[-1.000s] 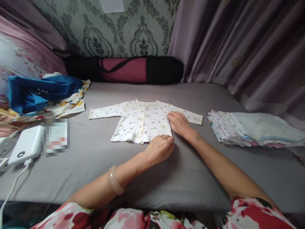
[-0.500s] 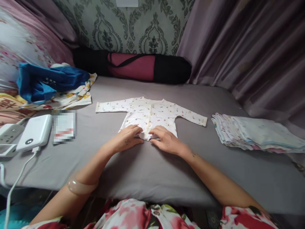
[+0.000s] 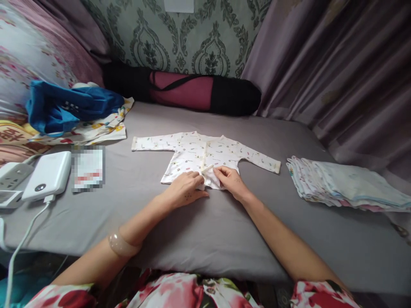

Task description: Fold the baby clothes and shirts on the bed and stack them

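A small white long-sleeved baby shirt (image 3: 189,156) with a tiny print lies spread flat, its sleeves out to both sides and its neckline away from me. My right hand (image 3: 233,182) is closed in a pinch on the front flap near the lower hem. That corner is lifted and turned back, showing the plain inner side. Beside it, my left hand (image 3: 188,188) rests over the bottom of the shirt. Its fingers touch the cloth, and its thumb is stretched out below the hem, apart from them. The left fingertips are partly hidden.
Folded baby clothes (image 3: 349,182) are stacked at the right. At the left are a white power bank (image 3: 48,175) with a cable, a power strip (image 3: 13,175), a blurred packet (image 3: 88,169) and a blue garment (image 3: 75,107). A long black-and-maroon bag (image 3: 183,90) lies along the wall.
My right hand has pinched the front flap and folded its lower corner up and to the right. My left hand has shifted right along the hem, its thumb now apart. The view has moved slightly.
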`<state>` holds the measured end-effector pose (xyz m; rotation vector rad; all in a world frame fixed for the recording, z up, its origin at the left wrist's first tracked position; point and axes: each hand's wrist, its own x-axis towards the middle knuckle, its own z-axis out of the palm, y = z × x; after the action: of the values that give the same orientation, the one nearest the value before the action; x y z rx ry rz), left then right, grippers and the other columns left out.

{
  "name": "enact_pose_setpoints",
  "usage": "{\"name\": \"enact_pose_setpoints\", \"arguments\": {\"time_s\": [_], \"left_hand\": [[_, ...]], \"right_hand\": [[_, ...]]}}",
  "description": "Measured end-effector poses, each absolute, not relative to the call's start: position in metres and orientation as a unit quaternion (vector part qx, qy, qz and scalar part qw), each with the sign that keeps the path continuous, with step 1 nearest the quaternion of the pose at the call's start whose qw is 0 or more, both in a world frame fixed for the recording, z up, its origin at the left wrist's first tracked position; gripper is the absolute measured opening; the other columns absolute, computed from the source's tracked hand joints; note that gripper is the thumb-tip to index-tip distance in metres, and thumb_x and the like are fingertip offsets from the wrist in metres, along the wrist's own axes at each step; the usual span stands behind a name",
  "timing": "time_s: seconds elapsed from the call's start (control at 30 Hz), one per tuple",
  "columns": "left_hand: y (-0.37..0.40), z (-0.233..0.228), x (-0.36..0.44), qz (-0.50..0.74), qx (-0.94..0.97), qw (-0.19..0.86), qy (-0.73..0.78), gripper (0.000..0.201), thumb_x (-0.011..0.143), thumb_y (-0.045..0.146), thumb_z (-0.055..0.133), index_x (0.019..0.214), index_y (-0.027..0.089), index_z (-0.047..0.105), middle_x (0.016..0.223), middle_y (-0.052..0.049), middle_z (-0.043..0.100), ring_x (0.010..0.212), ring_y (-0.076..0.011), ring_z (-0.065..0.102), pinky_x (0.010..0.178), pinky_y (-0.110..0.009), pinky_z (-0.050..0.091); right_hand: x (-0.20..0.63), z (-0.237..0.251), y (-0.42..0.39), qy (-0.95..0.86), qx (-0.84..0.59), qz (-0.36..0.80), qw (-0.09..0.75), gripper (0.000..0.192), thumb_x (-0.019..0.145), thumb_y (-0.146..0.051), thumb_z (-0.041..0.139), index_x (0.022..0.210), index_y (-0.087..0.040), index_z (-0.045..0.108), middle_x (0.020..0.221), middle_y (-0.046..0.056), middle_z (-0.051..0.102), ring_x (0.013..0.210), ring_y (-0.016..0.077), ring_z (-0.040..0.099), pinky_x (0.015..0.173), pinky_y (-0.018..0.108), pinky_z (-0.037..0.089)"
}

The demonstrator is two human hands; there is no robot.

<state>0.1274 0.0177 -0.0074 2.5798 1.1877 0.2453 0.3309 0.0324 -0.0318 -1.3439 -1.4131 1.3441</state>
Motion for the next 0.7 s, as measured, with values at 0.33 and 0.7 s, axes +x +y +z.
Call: {"name": "enact_pose_setpoints", "arguments": {"time_s": [0.33, 0.7], "left_hand": [[0.018, -0.019, 0.139, 0.081, 0.864, 0.109, 0.484, 0.014, 0.086, 0.019, 0.049, 0.079, 0.019, 0.061, 0.079, -0.006, 0.065, 0.076, -0.0204, 0.061, 0.072, -0.031, 0.042], [0.016, -0.02, 0.133, 0.116, 0.86, 0.153, 0.473, 0.007, 0.085, 0.027, 0.054, 0.083, 0.02, 0.056, 0.082, -0.005, 0.062, 0.077, -0.0195, 0.057, 0.067, -0.029, 0.039]], "right_hand": [[0.336, -0.034, 0.039, -0.356, -0.51, 0.66, 0.421, 0.043, 0.059, -0.051, 0.082, 0.081, -0.018, 0.066, 0.058, -0.005, 0.06, 0.048, 0.0084, 0.049, 0.048, 0.022, 0.037], [0.335, -0.027, 0.04, -0.333, -0.509, 0.679, 0.412, 0.035, 0.063, -0.043, 0.082, 0.078, -0.017, 0.065, 0.055, -0.006, 0.059, 0.045, 0.0071, 0.048, 0.043, 0.02, 0.035]]}}
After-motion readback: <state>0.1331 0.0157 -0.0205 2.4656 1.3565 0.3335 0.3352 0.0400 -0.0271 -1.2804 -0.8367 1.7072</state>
